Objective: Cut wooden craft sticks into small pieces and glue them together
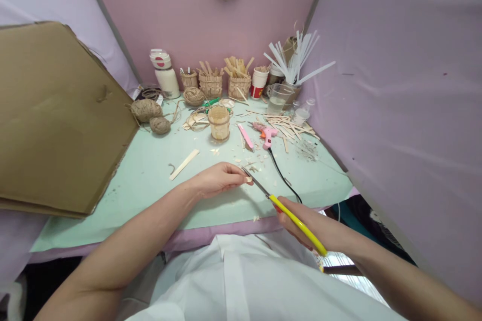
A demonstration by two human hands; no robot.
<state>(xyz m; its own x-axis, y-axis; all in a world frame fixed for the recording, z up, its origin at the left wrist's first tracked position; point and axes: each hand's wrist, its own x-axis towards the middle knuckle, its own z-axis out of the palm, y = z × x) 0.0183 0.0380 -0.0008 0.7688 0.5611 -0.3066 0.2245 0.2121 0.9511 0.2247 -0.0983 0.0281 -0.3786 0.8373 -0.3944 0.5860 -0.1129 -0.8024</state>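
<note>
The blades of your yellow-handled scissors (297, 222) lie right by the fingertips of your left hand (220, 180), so a slip on closing could nick them; a loose pinch might let the small pale piece (248, 179) spring off. Beyond, the black cord (281, 177) could catch your right hand (312, 218) and drag the pink glue gun (268, 135). Your right hand grips the handles, forearm slanting in; your left, farther forward, pinches the piece above the table (143, 195).
</note>
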